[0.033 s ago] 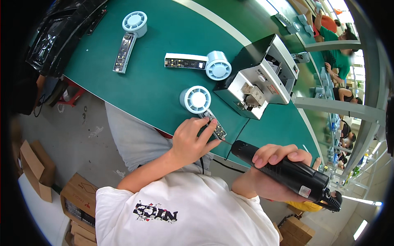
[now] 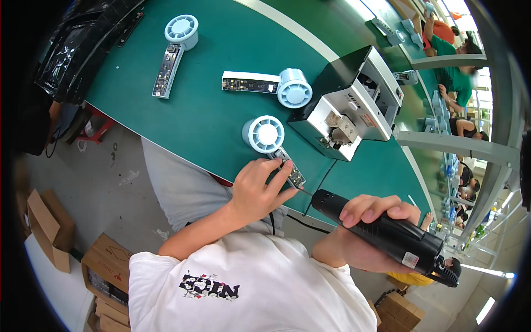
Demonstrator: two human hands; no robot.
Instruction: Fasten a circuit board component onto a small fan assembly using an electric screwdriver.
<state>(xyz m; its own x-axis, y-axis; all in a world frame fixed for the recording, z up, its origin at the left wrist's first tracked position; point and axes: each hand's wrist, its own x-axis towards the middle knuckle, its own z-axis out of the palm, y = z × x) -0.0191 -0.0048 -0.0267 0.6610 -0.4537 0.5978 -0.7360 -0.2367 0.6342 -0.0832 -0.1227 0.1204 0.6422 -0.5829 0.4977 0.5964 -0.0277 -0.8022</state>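
My right hand (image 2: 376, 227) is wrapped round a black electric screwdriver (image 2: 381, 226) with a coiled cord at its rear end. Its thin bit points left, reaching the lower end of a light-blue handheld fan (image 2: 266, 134). This fan lies on the green table, its round grille up and its open handle showing a circuit board (image 2: 296, 176). My left hand (image 2: 260, 185) grips the handle, fingertips on the board. Exactly where the bit tip touches is hidden by the fingers. Two more open-handled fans lie farther off, one upper left (image 2: 181, 27) and one in the middle (image 2: 294, 88).
A black and silver boxy machine (image 2: 351, 105) stands right of the fans, with a cable below it. A black plastic-wrapped bundle (image 2: 77, 50) sits at the table's far left. Cardboard boxes (image 2: 108, 265) stand on the floor. Other people work along benches at the right.
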